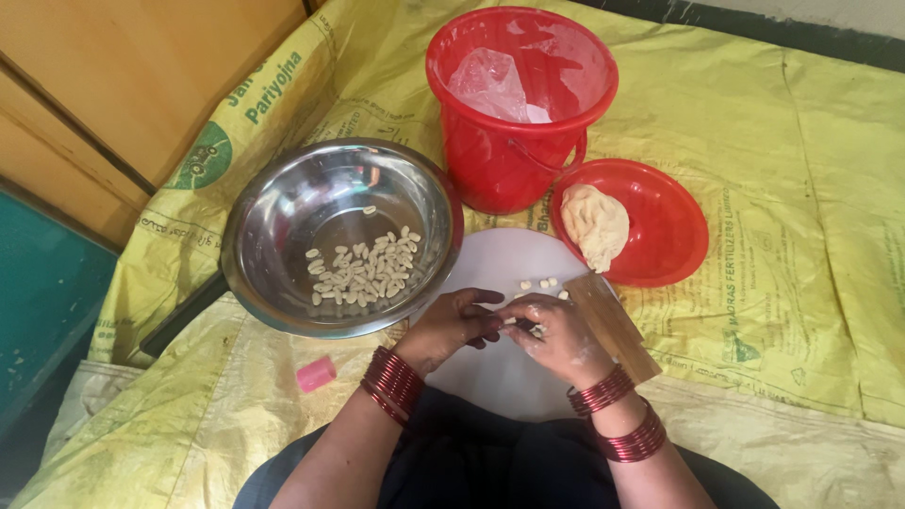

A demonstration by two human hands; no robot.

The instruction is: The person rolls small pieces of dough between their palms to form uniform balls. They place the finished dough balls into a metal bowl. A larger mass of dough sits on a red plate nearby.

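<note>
My left hand and my right hand meet over a round white board, fingertips pinching a small bit of dough between them. A few small dough pieces lie on the board just beyond my fingers. Beside my right hand rests a flat wooden block. A steel bowl to the left holds several small shaped dough pieces. A lump of dough sits in a red lid. Both wrists wear red bangles.
A red bucket with a clear plastic bag inside stands behind the board. A small pink object lies on the yellow woven sacks covering the floor. Wooden panels rise at the left.
</note>
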